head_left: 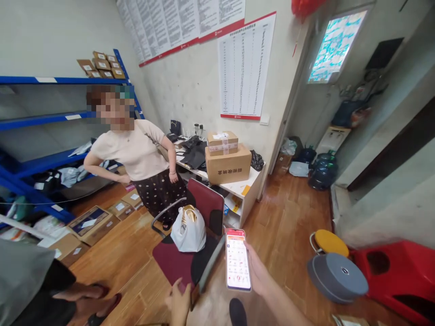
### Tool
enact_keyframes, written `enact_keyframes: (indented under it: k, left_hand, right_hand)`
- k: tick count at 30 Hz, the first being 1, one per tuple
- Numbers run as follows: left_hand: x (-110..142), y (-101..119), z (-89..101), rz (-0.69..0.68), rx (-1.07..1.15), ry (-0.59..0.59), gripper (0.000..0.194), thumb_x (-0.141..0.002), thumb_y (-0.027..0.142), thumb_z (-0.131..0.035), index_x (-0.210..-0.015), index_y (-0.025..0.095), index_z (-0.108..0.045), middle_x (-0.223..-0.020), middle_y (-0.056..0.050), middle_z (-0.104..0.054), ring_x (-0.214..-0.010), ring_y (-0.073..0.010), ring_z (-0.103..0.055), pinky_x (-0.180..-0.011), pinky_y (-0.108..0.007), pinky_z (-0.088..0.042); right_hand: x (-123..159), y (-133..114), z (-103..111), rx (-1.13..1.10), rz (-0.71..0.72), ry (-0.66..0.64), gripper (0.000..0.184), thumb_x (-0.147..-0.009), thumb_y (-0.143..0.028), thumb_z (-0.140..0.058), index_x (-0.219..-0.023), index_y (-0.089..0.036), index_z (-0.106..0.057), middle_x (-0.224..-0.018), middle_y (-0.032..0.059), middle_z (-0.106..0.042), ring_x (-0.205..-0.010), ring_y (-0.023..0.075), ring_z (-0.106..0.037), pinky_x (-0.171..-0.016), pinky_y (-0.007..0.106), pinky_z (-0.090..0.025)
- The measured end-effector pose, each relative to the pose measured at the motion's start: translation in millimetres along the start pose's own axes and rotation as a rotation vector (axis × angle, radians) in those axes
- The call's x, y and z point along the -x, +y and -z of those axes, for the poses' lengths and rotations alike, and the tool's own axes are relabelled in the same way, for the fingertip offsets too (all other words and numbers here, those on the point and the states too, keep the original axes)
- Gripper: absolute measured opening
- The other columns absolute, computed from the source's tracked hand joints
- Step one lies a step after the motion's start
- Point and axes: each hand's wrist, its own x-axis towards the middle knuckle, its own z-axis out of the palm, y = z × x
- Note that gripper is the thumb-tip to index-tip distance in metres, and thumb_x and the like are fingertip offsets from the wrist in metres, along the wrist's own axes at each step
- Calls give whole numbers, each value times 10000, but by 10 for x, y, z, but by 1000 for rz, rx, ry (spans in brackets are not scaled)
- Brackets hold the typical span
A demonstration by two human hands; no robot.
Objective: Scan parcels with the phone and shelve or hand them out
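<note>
My right hand (257, 265) grips a smartphone (238, 260) upright along its right edge. The phone's lit screen has a red band at the top and rows of small icons. Low in the view, my left hand (179, 302) is loosely curled with its fingers apart and nothing in them. It appears in front of the seat of a maroon and black chair (165, 262); whether it touches the seat I cannot tell. On that seat stands a white plastic bag (189, 233) with something gold-coloured showing at its top.
Behind the chair, a white desk (234, 186) carries a large carton (228, 165) and a smaller taped box (222, 144). A person (132, 149) stands left of it, near blue shelving (44, 122). Another person's legs (81, 294) show lower left. A grey stool (336, 276) stands right.
</note>
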Motion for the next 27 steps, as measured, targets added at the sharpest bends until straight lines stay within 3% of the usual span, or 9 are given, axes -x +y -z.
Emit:
enact_keyframes:
  k: [4, 7, 11, 14, 17, 20, 24, 27]
  left_hand:
    - [-194, 930, -349, -204, 188, -46, 451, -712, 436, -576, -1064, 158, -628, -1046, -127, -589, -1125, -323, -527, -1055, -474, -381]
    - [-286, 1543, -490, -253, 263, -95, 532, -773, 488, -546, -1193, 164, -586, -1191, -146, -452, -1243, -313, -397, -1033, -483, -399]
    - [-566, 2125, -601, -252, 346, -168, 518, -790, 464, -579, -1235, 202, -544, -1254, -134, -356, -1264, -294, -368, -959, -461, -469]
    - [-988, 2516, -649, -323, 357, -128, 503, -791, 456, -594, -1226, 210, -540, -1236, -122, -376, -1255, -292, -380, -973, -479, -464]
    - [-1614, 3022, -699, -459, 359, -22, 493, -801, 469, -595, -1226, 226, -544, -1225, -105, -403, -1275, -285, -370, -1038, -486, -417]
    - [-2400, 3657, -802, -495, 447, 4, 556, -813, 480, -590, -1299, 225, -501, -1299, -124, -351, -1290, -284, -382, -1045, -468, -421]
    - [-3655, 4548, -1120, -579, 586, -57, 682, -815, 525, -581, -1391, 204, -409, -1406, -159, -314, -1355, -303, -333, -1133, -484, -303]
    - [-4660, 5199, -1417, -574, 821, -212, 765, -811, 608, -531, -1442, 236, -309, -1496, -155, -273, -1415, -301, -269, -1158, -506, -228]
  right_hand:
    - [-164, -676, 22, 49, 70, -65, 384, -895, -414, -527, -1102, -105, -623, -971, 98, -745, -847, 220, -710, -827, 348, -530]
    - [-322, -1082, 12, 91, 116, -63, 378, -891, -378, -510, -1159, -122, -588, -1007, 93, -740, -875, 226, -707, -863, 379, -524]
    - [-552, -1491, 20, 140, 194, 8, 397, -837, -332, -581, -1192, -158, -546, -1029, 90, -734, -892, 246, -706, -872, 419, -522]
    - [-749, -1736, 44, 170, 277, 38, 443, -777, -266, -639, -1199, -182, -533, -996, 61, -740, -862, 229, -706, -812, 375, -533]
    - [-1005, -1982, 60, 160, 311, 72, 479, -740, -240, -661, -1197, -183, -532, -940, 49, -747, -793, 211, -703, -729, 327, -532]
    - [-1343, -2268, 59, 121, 293, 121, 515, -727, -244, -677, -1212, -173, -522, -921, 62, -751, -769, 217, -705, -710, 326, -526]
    - [-1894, -2719, 35, 103, 295, 226, 691, -699, -279, -737, -1315, -148, -454, -934, 91, -752, -767, 230, -705, -684, 321, -521]
    - [-2244, -3079, -29, 59, 264, 301, 910, -649, -342, -787, -1424, -150, -352, -956, 106, -750, -822, 278, -708, -716, 365, -532]
